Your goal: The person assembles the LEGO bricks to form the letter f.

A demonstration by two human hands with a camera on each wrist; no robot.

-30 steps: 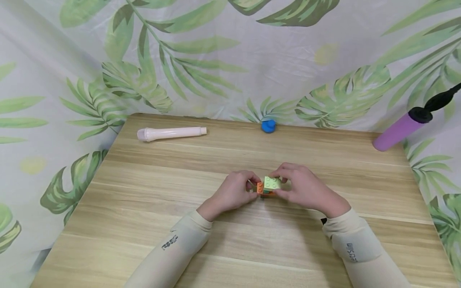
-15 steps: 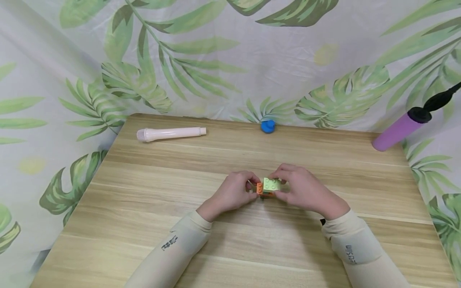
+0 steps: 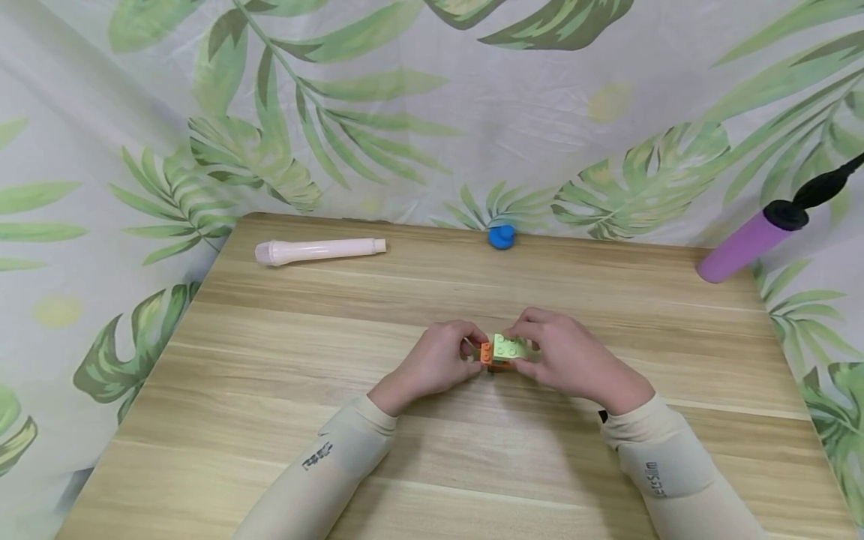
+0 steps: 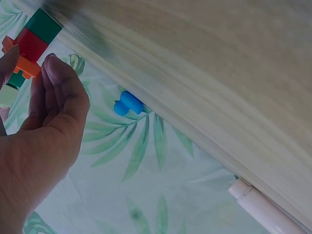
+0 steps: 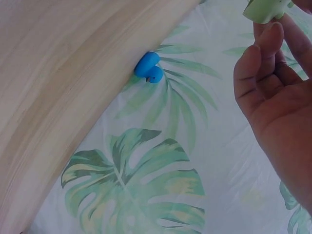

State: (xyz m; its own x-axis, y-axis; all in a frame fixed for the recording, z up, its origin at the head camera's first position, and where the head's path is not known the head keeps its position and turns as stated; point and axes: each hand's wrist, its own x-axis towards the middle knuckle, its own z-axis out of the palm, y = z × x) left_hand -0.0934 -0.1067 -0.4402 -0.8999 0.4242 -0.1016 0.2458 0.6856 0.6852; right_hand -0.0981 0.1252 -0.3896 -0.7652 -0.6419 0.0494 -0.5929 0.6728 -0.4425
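Note:
A small stack of toy building bricks stands on the wooden table between both hands. In the left wrist view a dark green brick [image 4: 44,26] sits at the table, then a red brick [image 4: 31,44], an orange brick [image 4: 28,67] and another green brick [image 4: 16,79]. Topmost is a light green brick [image 3: 508,347] with round studs. My left hand [image 3: 435,360] pinches the orange brick between thumb and fingers. From the right, my right hand [image 3: 574,354] grips the light green brick, which hides most of the layers under it in the head view.
A pale pink microphone [image 3: 320,251] lies at the back left of the table [image 3: 304,360]. By the back edge sits a blue toy duck [image 3: 502,237]. A purple cylinder with a black top [image 3: 749,244] stands at the back right, before a leaf-patterned cloth [image 3: 378,150].
The light green brick has come down slightly, and less of the green brick beneath it shows. Both hands keep their hold and have hardly moved.

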